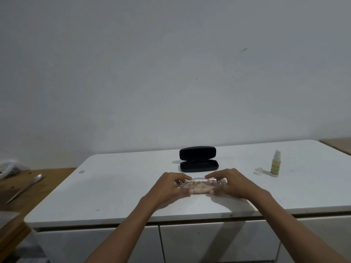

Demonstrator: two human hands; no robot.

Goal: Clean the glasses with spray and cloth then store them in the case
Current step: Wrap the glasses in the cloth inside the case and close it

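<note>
On the white desk [121, 186], near its front edge, the glasses [199, 180] were held low over the surface together with a pinkish cloth [201, 188]. The left hand [171, 186] was closed on the left end of the clear frame, with the thumb under the cloth, and the right hand [233, 184] was closed on the right end in the same way. Whether the cloth was wrapped around a lens or only lay under the frame could not be told. Just behind the hands, the black case [198, 159] stood open and seemed empty. The spray [275, 164] stood well apart on the right, uncapped, with its cap [259, 170] beside it.

The wiping step was judged to be in hand, with storing not yet done. Several things could go wrong from here. The thin frame could be bent if both ends were squeezed or twisted against each other. A lens could be smeared again if bare fingers touched it outside the cloth. The uncapped spray could be knocked over by the right arm when the case was reached for.
</note>
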